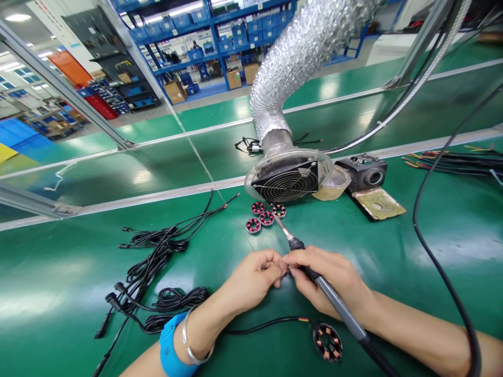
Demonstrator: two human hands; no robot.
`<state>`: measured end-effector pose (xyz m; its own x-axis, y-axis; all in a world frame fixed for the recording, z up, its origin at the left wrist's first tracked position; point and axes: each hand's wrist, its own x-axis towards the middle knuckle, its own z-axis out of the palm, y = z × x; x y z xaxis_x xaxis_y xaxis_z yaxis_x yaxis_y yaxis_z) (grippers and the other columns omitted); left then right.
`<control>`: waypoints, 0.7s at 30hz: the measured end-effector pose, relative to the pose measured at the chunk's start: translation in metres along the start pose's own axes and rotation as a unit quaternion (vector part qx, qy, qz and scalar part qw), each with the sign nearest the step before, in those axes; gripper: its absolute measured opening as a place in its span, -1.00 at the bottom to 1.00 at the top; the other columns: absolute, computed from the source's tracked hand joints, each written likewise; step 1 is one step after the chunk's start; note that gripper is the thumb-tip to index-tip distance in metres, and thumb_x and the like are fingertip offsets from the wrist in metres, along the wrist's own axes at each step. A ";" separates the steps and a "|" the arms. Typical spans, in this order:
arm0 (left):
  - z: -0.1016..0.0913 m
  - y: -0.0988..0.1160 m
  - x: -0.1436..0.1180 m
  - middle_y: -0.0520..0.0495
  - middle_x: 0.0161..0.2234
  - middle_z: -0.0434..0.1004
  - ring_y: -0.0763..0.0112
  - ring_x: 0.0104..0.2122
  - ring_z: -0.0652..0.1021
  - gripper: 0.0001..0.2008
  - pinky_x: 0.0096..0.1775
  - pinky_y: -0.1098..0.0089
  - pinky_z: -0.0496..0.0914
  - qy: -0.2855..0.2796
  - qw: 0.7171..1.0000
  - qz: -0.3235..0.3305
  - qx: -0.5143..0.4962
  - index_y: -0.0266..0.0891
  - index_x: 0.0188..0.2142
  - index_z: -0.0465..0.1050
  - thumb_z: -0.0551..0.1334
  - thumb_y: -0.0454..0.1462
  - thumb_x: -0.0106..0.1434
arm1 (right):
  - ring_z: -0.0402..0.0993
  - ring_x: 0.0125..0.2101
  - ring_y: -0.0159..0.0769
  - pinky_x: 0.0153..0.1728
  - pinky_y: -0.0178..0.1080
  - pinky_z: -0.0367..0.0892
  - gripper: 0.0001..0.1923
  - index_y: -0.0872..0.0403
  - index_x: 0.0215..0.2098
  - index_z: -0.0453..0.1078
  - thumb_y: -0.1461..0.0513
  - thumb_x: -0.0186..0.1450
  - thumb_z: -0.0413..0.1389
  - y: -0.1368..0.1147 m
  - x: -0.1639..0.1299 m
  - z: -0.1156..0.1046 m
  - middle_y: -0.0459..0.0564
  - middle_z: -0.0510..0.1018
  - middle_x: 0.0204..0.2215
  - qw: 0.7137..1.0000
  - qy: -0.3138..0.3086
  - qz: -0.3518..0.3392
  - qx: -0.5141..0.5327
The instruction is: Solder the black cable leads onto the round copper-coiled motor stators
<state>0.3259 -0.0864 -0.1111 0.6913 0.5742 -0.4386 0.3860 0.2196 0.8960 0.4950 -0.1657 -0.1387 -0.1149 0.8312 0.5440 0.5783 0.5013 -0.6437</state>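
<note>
My right hand (334, 277) grips a soldering iron (338, 306) with a grey handle; its metal tip (282, 226) points up toward several small red wound coil rings (266, 217) on the green bench. My left hand (255, 277), with a blue wrist strap and a metal bangle, pinches something tiny against the right hand's fingers; what it is stays hidden. A larger coil ring (327, 342) with a black lead lies near my right forearm.
A fume extractor fan (286, 180) on a foil duct (302, 57) stands behind the coils. A black iron stand (365, 173) with a sponge plate (379, 204) sits right of it. Bundles of black cables (153, 272) lie left. Shelving stands far behind.
</note>
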 end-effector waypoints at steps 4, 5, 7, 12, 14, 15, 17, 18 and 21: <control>0.003 0.003 0.001 0.19 -0.66 0.15 0.58 -0.63 0.09 -0.75 -0.51 0.46 0.00 0.013 0.998 -0.033 -0.043 -0.25 -0.52 0.29 0.18 -0.14 0.19 | 0.51 -0.39 -0.38 -0.34 -0.33 0.42 -0.69 0.02 -0.05 0.33 0.43 0.29 0.02 -0.002 0.002 -0.004 -0.07 0.57 -0.34 1.000 0.003 0.016 0.011; 0.003 0.003 0.001 0.18 -0.66 0.18 0.57 -0.63 0.11 -0.77 -0.51 0.46 0.00 0.021 0.998 -0.034 -0.044 -0.25 -0.51 0.31 0.19 -0.16 0.17 | 0.52 -0.39 -0.39 -0.34 -0.34 0.42 -0.67 0.02 -0.04 0.33 0.43 0.27 0.03 -0.003 0.002 -0.006 -0.08 0.56 -0.33 0.999 -0.004 0.029 0.016; 0.003 0.002 0.002 0.16 -0.65 0.22 0.57 -0.62 0.14 -0.82 -0.51 0.45 0.01 0.034 0.998 -0.036 -0.040 -0.27 -0.48 0.34 0.18 -0.19 0.13 | 0.53 -0.41 -0.40 -0.34 -0.36 0.43 -0.60 0.02 -0.01 0.30 0.42 0.21 0.07 -0.004 0.001 -0.010 -0.09 0.56 -0.33 0.997 -0.028 0.063 0.020; 0.005 0.000 0.003 0.16 -0.67 0.21 0.56 -0.63 0.15 -0.84 -0.52 0.45 0.02 0.048 0.998 -0.029 -0.039 -0.26 -0.49 0.34 0.16 -0.20 0.10 | 0.55 -0.42 -0.41 -0.38 -0.39 0.42 -0.59 -0.01 0.00 0.26 0.41 0.21 0.06 -0.005 -0.001 -0.008 -0.13 0.56 -0.36 0.992 -0.060 0.105 0.026; 0.006 -0.001 0.003 0.16 -0.67 0.20 0.56 -0.63 0.16 -0.85 -0.52 0.45 0.02 0.055 0.997 -0.027 -0.038 -0.26 -0.49 0.34 0.16 -0.21 0.10 | 0.53 -0.47 -0.43 -0.40 -0.40 0.40 -0.64 -0.01 -0.02 0.27 0.39 0.24 0.05 -0.004 -0.001 -0.005 -0.15 0.55 -0.39 0.993 -0.049 0.110 0.018; 0.006 -0.001 0.003 0.16 -0.67 0.20 0.56 -0.62 0.16 -0.86 -0.52 0.46 0.02 0.058 0.997 -0.027 -0.036 -0.26 -0.49 0.34 0.16 -0.22 0.10 | 0.51 -0.49 -0.44 -0.41 -0.40 0.40 -0.66 0.00 -0.03 0.27 0.39 0.24 0.04 -0.003 -0.002 -0.004 -0.16 0.54 -0.41 0.993 -0.039 0.114 0.010; 0.007 -0.001 0.003 0.16 -0.66 0.20 0.56 -0.62 0.16 -0.86 -0.52 0.47 0.03 0.066 0.997 -0.027 -0.031 -0.26 -0.49 0.33 0.15 -0.23 0.11 | 0.49 -0.51 -0.44 -0.41 -0.40 0.39 -0.67 0.01 -0.04 0.27 0.39 0.24 0.04 -0.002 -0.002 -0.003 -0.16 0.53 -0.41 0.993 -0.017 0.120 -0.004; 0.007 -0.001 0.003 0.15 -0.66 0.20 0.56 -0.61 0.17 -0.86 -0.51 0.47 0.04 0.069 0.997 -0.026 -0.028 -0.26 -0.49 0.33 0.15 -0.23 0.11 | 0.49 -0.51 -0.45 -0.41 -0.40 0.39 -0.66 0.01 -0.03 0.27 0.39 0.24 0.04 -0.001 -0.002 -0.003 -0.15 0.53 -0.42 0.993 -0.007 0.120 -0.009; 0.008 -0.002 0.003 0.14 -0.65 0.21 0.55 -0.60 0.18 -0.84 -0.50 0.48 0.06 0.079 0.996 -0.022 -0.023 -0.26 -0.49 0.33 0.16 -0.21 0.12 | 0.51 -0.49 -0.43 -0.39 -0.39 0.41 -0.65 0.02 -0.02 0.28 0.39 0.24 0.04 0.000 -0.002 -0.003 -0.14 0.54 -0.41 0.994 0.005 0.110 -0.015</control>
<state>0.3324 -0.0916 -0.1144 0.5680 0.6794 -0.4645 0.3828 0.2815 0.8799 0.4976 -0.1678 -0.1387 0.0250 0.9171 0.3979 0.6120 0.3007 -0.7315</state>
